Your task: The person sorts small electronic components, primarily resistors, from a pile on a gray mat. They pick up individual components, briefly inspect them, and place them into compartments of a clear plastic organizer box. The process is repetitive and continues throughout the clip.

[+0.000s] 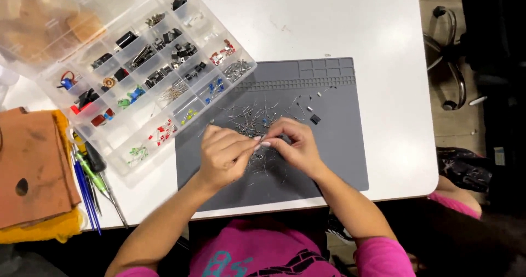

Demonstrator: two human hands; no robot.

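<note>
White table [383, 30] carries a grey mat [339, 145] w/ loose wire parts [249, 121] scattered at 12 o'clock of both hands. Left hand [222, 156] & right hand [296, 145] meet fingertip to fingertip, pinching one tiny part, too small to identify. Clear parts box [148, 74] sits at 10 o'clock.

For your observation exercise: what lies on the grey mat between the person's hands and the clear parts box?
In the head view, loose wire-legged parts lie scattered on the grey mat, between the hands and the clear parts box.
</note>
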